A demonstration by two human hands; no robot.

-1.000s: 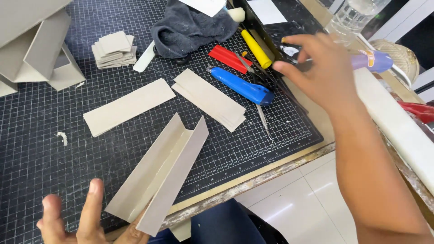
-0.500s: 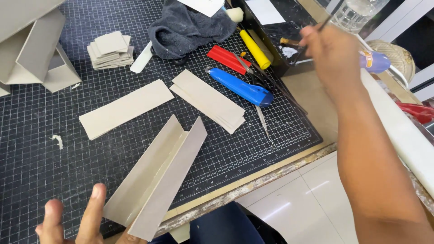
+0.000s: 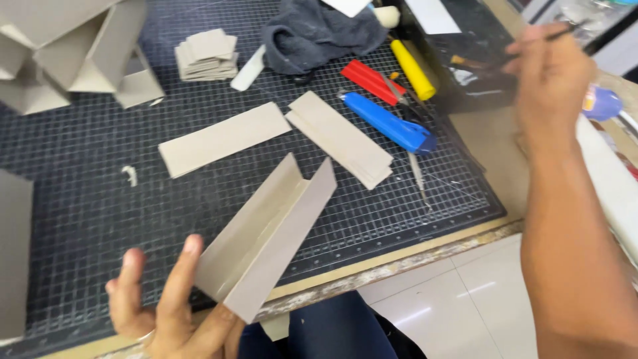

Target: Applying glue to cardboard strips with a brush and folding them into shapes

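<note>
**Folded card in the left hand, thin stick in the right**

The left hand [image 3: 169, 299] cradles the near end of a folded strip of grey cardboard [image 3: 266, 236], palm up with the fingers spread loosely and the thumb side under the lower flap. The strip is creased lengthwise into a V-shaped trough and slants up and away from the hand, above the near edge of the cutting mat [image 3: 86, 199]. The wrist is cut off by the bottom of the picture.

The right hand [image 3: 555, 83] is raised at the far right, blurred, with its fingers pinched on a thin dark stick [image 3: 565, 30]. What kind of tool the stick is cannot be made out.

The mat is black with a fine white grid and lies on a worn tabletop. On it lie a flat cardboard strip [image 3: 222, 138], a small stack of similar strips [image 3: 342, 138], a blue utility knife [image 3: 389, 123], a red knife [image 3: 369, 78] and a yellow one [image 3: 412, 68]. Farther back sit a crumpled grey cloth [image 3: 319, 33], a pile of small cardboard squares [image 3: 207, 54] and, in the far left corner, folded cardboard shapes [image 3: 73, 53] cut off by the frame.
</note>
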